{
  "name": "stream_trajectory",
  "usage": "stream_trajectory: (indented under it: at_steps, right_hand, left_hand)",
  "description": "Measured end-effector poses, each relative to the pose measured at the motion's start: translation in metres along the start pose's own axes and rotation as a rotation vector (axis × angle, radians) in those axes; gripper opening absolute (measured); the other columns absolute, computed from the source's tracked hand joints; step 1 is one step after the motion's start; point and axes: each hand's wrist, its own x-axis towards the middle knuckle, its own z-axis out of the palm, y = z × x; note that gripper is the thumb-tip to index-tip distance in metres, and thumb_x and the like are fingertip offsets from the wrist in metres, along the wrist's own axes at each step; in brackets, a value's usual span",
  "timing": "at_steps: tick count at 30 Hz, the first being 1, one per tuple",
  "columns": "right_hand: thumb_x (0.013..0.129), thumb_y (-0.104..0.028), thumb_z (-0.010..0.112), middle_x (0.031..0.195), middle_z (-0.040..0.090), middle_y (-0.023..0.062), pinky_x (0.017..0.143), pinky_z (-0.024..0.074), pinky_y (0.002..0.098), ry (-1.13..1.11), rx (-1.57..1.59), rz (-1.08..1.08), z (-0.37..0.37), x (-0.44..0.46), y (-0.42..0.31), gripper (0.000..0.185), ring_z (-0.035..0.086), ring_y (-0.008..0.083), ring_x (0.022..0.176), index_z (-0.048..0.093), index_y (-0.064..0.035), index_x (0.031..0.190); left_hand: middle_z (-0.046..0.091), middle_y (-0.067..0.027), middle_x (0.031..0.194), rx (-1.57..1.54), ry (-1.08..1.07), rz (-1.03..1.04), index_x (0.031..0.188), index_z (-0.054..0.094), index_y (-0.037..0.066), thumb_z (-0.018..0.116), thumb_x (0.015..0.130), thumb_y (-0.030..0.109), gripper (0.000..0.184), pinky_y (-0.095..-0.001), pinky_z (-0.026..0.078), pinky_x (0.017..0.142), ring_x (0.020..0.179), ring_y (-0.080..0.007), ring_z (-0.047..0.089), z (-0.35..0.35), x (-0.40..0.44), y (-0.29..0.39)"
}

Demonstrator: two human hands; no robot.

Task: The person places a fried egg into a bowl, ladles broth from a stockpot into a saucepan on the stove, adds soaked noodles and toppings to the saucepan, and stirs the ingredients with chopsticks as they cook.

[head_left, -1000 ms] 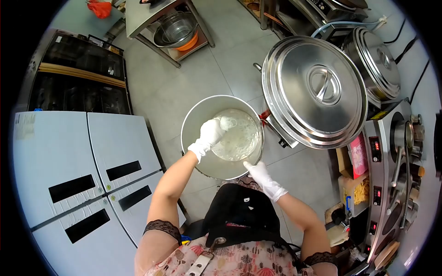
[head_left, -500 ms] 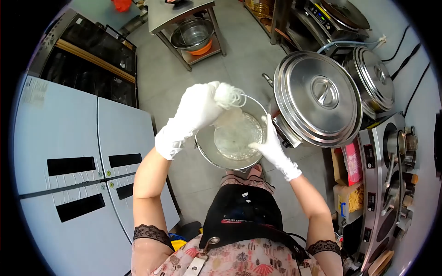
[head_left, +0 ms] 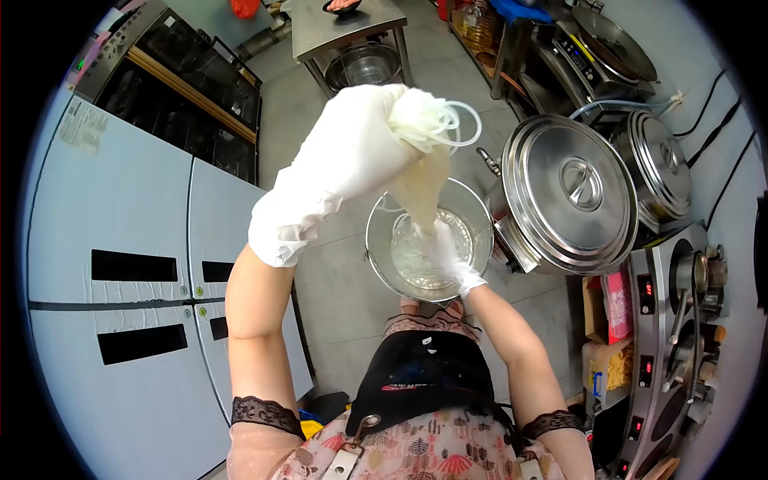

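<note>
My left hand (head_left: 352, 148), in a white glove, is raised high and closed around a bundle of pale noodles (head_left: 428, 172). Loops of noodle stick out beyond its fingers, and the strands hang down over a deep metal bucket (head_left: 382, 268). My right hand (head_left: 444, 252), also gloved, is over the bucket at the lower part of the hanging strands, its fingers closed around them. Clear liquid with more noodles (head_left: 412, 260) lies at the bottom of the bucket.
Right of the bucket stands a large lidded steel pot (head_left: 560, 200), with a smaller pot (head_left: 656, 160) behind it. Burners (head_left: 672, 360) line the right side. White refrigerators (head_left: 112, 216) stand at the left, and a steel table (head_left: 348, 32) is ahead.
My left hand has risen out of the bucket, lifting the noodles. My right hand has left the bucket's near rim and moved in to the hanging strands. The view has shifted.
</note>
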Motion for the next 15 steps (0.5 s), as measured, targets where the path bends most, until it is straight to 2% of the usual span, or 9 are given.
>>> stream_trajectory:
  at_steps: [1, 3, 4, 7, 9, 11, 13, 14, 15]
  right_hand:
    - [0.083, -0.025, 0.062, 0.089, 0.067, 0.0167, 0.073, 0.0482, 0.0418, -0.001, -0.127, -0.088, -0.006, -0.002, 0.004, 0.028, 0.065, 0.0309, 0.084, 0.066, -0.0039, 0.101]
    - [0.082, -0.018, 0.06, 0.09, 0.065, 0.0209, 0.076, 0.0479, 0.0421, -0.085, -0.303, 0.037, -0.032, -0.014, -0.001, 0.024, 0.063, 0.0352, 0.087, 0.064, -0.0019, 0.099]
    - [0.081, -0.011, 0.057, 0.092, 0.063, 0.025, 0.08, 0.0475, 0.0425, -0.172, -0.471, 0.163, -0.045, -0.019, -0.007, 0.021, 0.061, 0.0395, 0.089, 0.062, 0.0, 0.098]
    - [0.079, -0.007, 0.056, 0.097, 0.063, 0.0256, 0.083, 0.0471, 0.0424, -0.22, -0.743, 0.207, -0.064, -0.021, 0.015, 0.024, 0.06, 0.0393, 0.097, 0.063, -0.0007, 0.102]
    - [0.078, -0.006, 0.057, 0.098, 0.062, 0.0268, 0.085, 0.0469, 0.0426, -0.233, -0.731, 0.227, -0.072, -0.029, -0.013, 0.026, 0.059, 0.0395, 0.098, 0.062, 0.0011, 0.102]
    - [0.078, -0.004, 0.057, 0.097, 0.062, 0.0281, 0.085, 0.047, 0.0422, -0.265, -0.716, 0.123, -0.076, -0.03, -0.041, 0.027, 0.06, 0.0399, 0.097, 0.061, 0.0043, 0.103]
    - [0.079, -0.003, 0.056, 0.096, 0.062, 0.0291, 0.084, 0.0473, 0.0412, -0.262, -0.699, 0.106, -0.073, -0.027, -0.067, 0.026, 0.061, 0.0398, 0.095, 0.061, 0.0067, 0.102]
    - [0.08, -0.004, 0.055, 0.096, 0.062, 0.0291, 0.083, 0.0474, 0.0407, -0.283, -0.706, 0.065, -0.072, -0.025, -0.084, 0.026, 0.061, 0.0394, 0.095, 0.06, 0.0069, 0.103]
    - [0.081, -0.004, 0.055, 0.096, 0.062, 0.0291, 0.082, 0.0476, 0.0401, -0.302, -0.713, 0.024, -0.071, -0.021, -0.094, 0.025, 0.061, 0.0391, 0.095, 0.06, 0.007, 0.103]
  left_hand:
    - [0.066, -0.0187, 0.079, -0.02, 0.016, 0.011, 0.09, 0.065, 0.001, 0.064, 0.079, 0.024, 0.025, -0.035, 0.051, 0.069, 0.074, -0.0317, 0.066, 0.005, 0.0, -0.01]
    - [0.067, -0.0192, 0.083, -0.058, -0.06, -0.075, 0.093, 0.067, 0.002, 0.062, 0.08, 0.025, 0.027, -0.0349, 0.051, 0.074, 0.08, -0.0322, 0.066, 0.018, -0.002, -0.032]
    - [0.067, -0.0188, 0.085, -0.088, -0.089, -0.107, 0.095, 0.068, 0.003, 0.062, 0.08, 0.025, 0.028, -0.0341, 0.051, 0.075, 0.081, -0.0312, 0.066, 0.032, -0.002, -0.053]
    - [0.069, -0.0162, 0.086, -0.275, -0.211, -0.217, 0.098, 0.068, 0.003, 0.064, 0.078, 0.024, 0.029, -0.0316, 0.05, 0.075, 0.078, -0.026, 0.066, 0.077, -0.005, -0.106]
    - [0.069, -0.0121, 0.083, -0.356, -0.278, -0.346, 0.096, 0.069, 0.003, 0.068, 0.073, 0.022, 0.03, -0.0298, 0.049, 0.075, 0.076, -0.0203, 0.064, 0.103, -0.009, -0.13]
    - [0.069, -0.0106, 0.084, -0.412, -0.313, -0.389, 0.096, 0.069, 0.004, 0.068, 0.07, 0.021, 0.031, -0.0288, 0.05, 0.074, 0.077, -0.0191, 0.064, 0.138, -0.013, -0.164]
    - [0.069, -0.0103, 0.093, -0.493, -0.334, -0.428, 0.097, 0.07, 0.005, 0.067, 0.07, 0.017, 0.03, -0.028, 0.048, 0.082, 0.087, -0.0189, 0.063, 0.153, -0.021, -0.167]
    - [0.067, -0.0092, 0.103, -0.61, -0.304, -0.3, 0.096, 0.07, 0.003, 0.064, 0.071, 0.012, 0.027, -0.0289, 0.044, 0.091, 0.099, -0.0204, 0.06, 0.168, -0.027, -0.177]
    - [0.067, -0.0092, 0.103, -0.614, -0.303, -0.296, 0.096, 0.07, 0.003, 0.064, 0.071, 0.012, 0.027, -0.0289, 0.044, 0.091, 0.099, -0.0204, 0.06, 0.186, -0.029, -0.192]
